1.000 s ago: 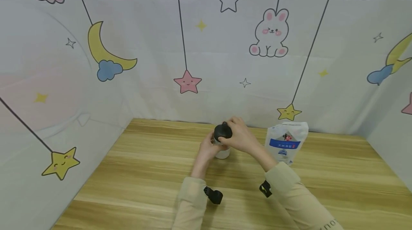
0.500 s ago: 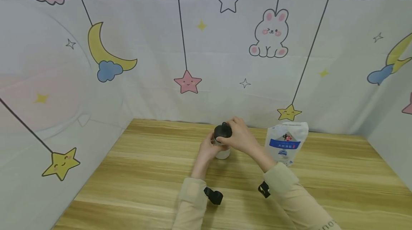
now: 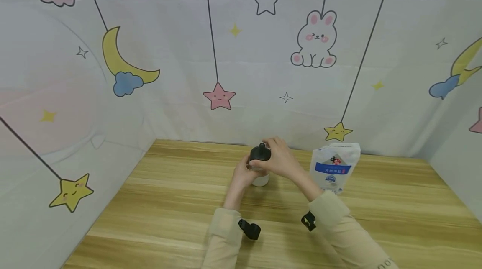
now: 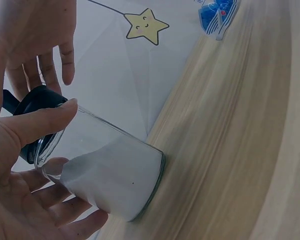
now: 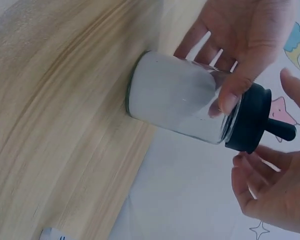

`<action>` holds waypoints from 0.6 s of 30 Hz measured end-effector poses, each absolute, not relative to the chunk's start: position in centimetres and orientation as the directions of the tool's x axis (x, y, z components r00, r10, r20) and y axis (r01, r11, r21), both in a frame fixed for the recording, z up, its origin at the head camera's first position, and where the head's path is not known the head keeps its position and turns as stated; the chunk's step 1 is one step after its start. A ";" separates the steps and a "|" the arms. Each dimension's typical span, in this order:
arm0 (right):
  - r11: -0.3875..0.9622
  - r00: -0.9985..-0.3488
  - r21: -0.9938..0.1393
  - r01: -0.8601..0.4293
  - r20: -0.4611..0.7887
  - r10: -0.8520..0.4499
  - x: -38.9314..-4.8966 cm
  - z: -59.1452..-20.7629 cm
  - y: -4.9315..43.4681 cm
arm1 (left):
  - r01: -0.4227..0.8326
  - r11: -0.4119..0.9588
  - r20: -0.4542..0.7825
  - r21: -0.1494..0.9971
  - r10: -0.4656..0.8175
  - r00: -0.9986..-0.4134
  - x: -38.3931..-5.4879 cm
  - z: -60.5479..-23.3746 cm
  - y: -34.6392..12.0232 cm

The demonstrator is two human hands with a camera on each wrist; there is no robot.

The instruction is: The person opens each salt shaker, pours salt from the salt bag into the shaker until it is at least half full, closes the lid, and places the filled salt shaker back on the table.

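Observation:
A clear glass jar (image 5: 165, 92) partly filled with white grains stands upright on the table, topped by a black lid (image 3: 260, 153) with a stubby handle (image 5: 282, 130). My left hand (image 3: 244, 172) grips the jar just under the lid, thumb on one side and fingers on the other. From the right, my right hand (image 3: 280, 158) spans the lid, thumb along the near side and curled fingers at the far rim. In the right wrist view the fingertips meet the lid's edge; thumb contact is unclear there. Right of the hands stands a white pouch (image 3: 333, 166) with a blue band.
The wooden table (image 3: 180, 185) ends at a printed cloth backdrop (image 3: 173, 110) close behind the jar. Cloth also borders both sides. Dark wrist camera mounts (image 3: 250, 229) hang by the sleeves (image 3: 226, 231) over the near table.
The handle on the lid has turned and now points upright in the head view. My right thumb has slid slightly left across the lid. Jar, left hand and pouch keep their places.

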State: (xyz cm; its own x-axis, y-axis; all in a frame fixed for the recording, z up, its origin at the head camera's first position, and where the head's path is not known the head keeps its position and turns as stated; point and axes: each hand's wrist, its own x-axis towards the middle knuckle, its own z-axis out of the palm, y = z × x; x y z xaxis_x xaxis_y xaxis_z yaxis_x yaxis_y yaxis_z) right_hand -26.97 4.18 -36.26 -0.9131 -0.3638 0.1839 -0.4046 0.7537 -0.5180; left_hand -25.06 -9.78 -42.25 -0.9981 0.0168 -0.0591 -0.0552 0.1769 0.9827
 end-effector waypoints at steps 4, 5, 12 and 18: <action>0.708 -0.886 -0.544 -0.450 0.173 -0.430 -27.2 -36.1 4.5 | -0.052 0.182 -0.056 0.982 0.016 -0.998 -25.1 -42.3 -9.8; 0.703 -0.880 -0.542 -0.460 0.172 -0.443 -27.2 -36.1 4.5 | -0.051 0.182 -0.054 0.982 0.015 -0.998 -25.1 -42.3 -9.8; 0.711 -0.880 -0.532 -0.460 0.168 -0.444 -27.2 -36.3 4.4 | -0.061 0.170 -0.063 0.984 0.011 -0.998 -25.1 -42.3 -9.8; 0.718 -0.884 -0.522 -0.460 0.190 -0.428 -27.2 -36.4 4.2 | -0.048 0.177 -0.050 0.983 0.003 -0.999 -25.2 -42.5 -9.7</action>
State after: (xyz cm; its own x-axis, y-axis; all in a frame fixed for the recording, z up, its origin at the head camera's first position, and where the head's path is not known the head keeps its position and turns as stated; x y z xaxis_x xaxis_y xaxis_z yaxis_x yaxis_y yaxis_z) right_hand -27.17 4.17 -36.38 -0.8836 -0.4282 0.1897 -0.4601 0.7183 -0.5219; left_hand -25.18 -9.74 -42.51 -0.9988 0.0034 -0.0497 -0.0483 0.1767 0.9831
